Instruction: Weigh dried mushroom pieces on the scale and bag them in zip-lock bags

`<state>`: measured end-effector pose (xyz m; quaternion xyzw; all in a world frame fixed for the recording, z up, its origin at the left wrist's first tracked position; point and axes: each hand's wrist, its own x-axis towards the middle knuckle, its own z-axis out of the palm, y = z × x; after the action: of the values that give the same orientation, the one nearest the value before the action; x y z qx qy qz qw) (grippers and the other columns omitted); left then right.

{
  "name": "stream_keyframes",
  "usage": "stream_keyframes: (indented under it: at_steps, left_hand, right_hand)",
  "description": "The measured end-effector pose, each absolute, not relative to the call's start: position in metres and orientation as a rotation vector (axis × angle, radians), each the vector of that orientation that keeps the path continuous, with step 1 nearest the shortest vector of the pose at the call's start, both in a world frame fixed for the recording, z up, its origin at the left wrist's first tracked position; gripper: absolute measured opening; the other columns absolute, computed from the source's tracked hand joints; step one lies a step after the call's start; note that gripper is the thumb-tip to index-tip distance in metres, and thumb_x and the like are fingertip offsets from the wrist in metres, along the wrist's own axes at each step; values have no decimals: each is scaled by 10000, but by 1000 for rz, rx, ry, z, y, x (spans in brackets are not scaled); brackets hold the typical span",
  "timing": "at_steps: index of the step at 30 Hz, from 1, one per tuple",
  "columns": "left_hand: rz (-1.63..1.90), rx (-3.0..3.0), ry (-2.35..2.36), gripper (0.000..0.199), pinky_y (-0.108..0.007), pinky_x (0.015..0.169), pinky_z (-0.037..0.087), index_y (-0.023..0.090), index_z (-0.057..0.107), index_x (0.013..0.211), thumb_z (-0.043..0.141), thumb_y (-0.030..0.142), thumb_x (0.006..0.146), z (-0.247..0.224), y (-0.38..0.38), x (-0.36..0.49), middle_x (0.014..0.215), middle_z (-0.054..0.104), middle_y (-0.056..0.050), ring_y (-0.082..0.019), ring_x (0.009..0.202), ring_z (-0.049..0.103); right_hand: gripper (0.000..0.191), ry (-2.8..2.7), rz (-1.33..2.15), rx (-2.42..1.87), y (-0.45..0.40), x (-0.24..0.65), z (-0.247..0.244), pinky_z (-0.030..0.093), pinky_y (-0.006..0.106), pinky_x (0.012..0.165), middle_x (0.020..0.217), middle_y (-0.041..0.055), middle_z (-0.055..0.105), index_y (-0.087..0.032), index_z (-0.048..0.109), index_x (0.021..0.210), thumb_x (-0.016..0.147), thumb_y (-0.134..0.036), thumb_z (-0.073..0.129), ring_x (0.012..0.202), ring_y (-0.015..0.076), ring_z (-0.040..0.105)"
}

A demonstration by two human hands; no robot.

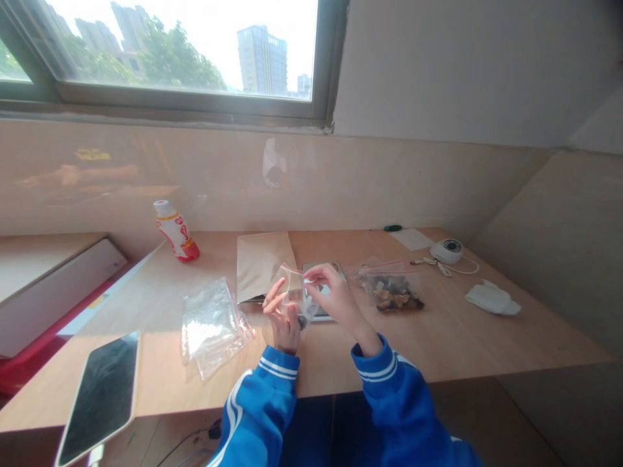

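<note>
My left hand [285, 324] grips a small clear zip bag [293, 285] from its left side, fingers behind and thumb in front. Something small and dark shows low in the bag, too hidden to name. At the bag's upper right edge, the fingers of my right hand [335, 299] are pinched on the plastic. Behind both hands lies a flat, light-framed device [339, 268], mostly covered by them. Left of my hands rest several flat clear zip bags [210, 324] with red seal lines. To the right sits a zip bag of dried brown and black pieces [393, 295].
A brown paper envelope [263, 259] lies behind the hands. A red-and-white bottle [178, 233] stands back left; a phone [102, 389] with a cable overhangs the front left edge. At right are a small white fan [446, 250], a tissue pack [492, 298] and white paper [411, 239].
</note>
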<state>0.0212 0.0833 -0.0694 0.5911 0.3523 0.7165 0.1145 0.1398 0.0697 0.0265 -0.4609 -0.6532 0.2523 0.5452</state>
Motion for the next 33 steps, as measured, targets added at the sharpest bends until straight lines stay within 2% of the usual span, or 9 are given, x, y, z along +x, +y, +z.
stream_keyframes:
  at_steps: [6, 8, 10, 12, 14, 17, 21, 27, 33]
  left_hand:
    - [2239, 1714, 948, 123, -549, 969, 416, 213, 377, 1050, 393, 265, 940, -68, 85, 21, 1249, 536, -162, -242, 1184, 535]
    - [2301, 1678, 962, 124, -555, 963, 415, 217, 366, 1053, 394, 258, 939, -67, 85, 20, 1231, 549, -153, -238, 1156, 553]
    - [2339, 1646, 985, 126, -565, 965, 408, 222, 354, 1051, 396, 256, 938, -67, 85, 20, 1226, 554, -149, -239, 1147, 557]
    - [2343, 1624, 993, 124, -571, 966, 405, 222, 350, 1047, 395, 258, 938, -67, 85, 20, 1225, 557, -149, -243, 1154, 551]
    - [2329, 1609, 994, 122, -571, 965, 405, 219, 352, 1045, 392, 262, 938, -67, 85, 21, 1228, 555, -154, -245, 1160, 545]
    - [2326, 1603, 1008, 119, -571, 966, 402, 220, 353, 1047, 384, 261, 940, -67, 85, 21, 1230, 554, -153, -238, 1147, 554]
    - [2335, 1615, 992, 120, -574, 975, 390, 218, 356, 1045, 395, 253, 936, -66, 85, 22, 1236, 551, -157, -242, 1162, 548]
    - [2330, 1617, 996, 114, -575, 992, 371, 214, 366, 1042, 388, 222, 931, -66, 85, 21, 1245, 550, -163, -247, 1184, 532]
    - [2302, 1613, 994, 143, -568, 1006, 370, 220, 367, 1065, 382, 202, 923, -68, 85, 23, 1275, 536, -157, -250, 1221, 505]
  right_hand:
    - [255, -1699, 249, -1279, 94, 170, -1, 466, 380, 935, 1061, 92, 629, -184, 613, 1054, 912, -207, 403, 1037, 208, 588]
    - [342, -1841, 183, -1377, 104, 179, -19, 398, 431, 1023, 1234, 132, 583, -171, 551, 1216, 903, -280, 467, 1191, 251, 513]
    - [516, -1975, 136, -1464, 113, 184, -33, 298, 487, 1093, 1387, 139, 485, -182, 454, 1343, 867, -358, 548, 1319, 289, 393]
    - [613, -2080, 98, -1529, 119, 186, -42, 209, 538, 1118, 1433, 123, 445, -210, 414, 1383, 834, -413, 597, 1371, 314, 312]
    - [589, -2152, 81, -1545, 123, 185, -44, 172, 557, 1115, 1391, 103, 499, -230, 451, 1355, 825, -430, 613, 1366, 317, 316]
    - [437, -2182, 44, -1502, 127, 185, -45, 213, 524, 1093, 1234, 86, 614, -231, 550, 1242, 838, -383, 616, 1272, 288, 428]
    - [339, -2166, -9, -1442, 129, 185, -48, 285, 478, 1042, 1069, 85, 658, -219, 605, 1153, 826, -298, 648, 1088, 253, 532]
    - [304, -1854, 157, -1367, 122, 178, -34, 378, 448, 968, 1087, 83, 659, -232, 616, 1120, 836, -341, 633, 1055, 250, 561]
    - [408, -1457, 585, -1102, 101, 154, 10, 504, 333, 838, 1091, 76, 635, -220, 512, 1244, 897, -436, 511, 939, 184, 619]
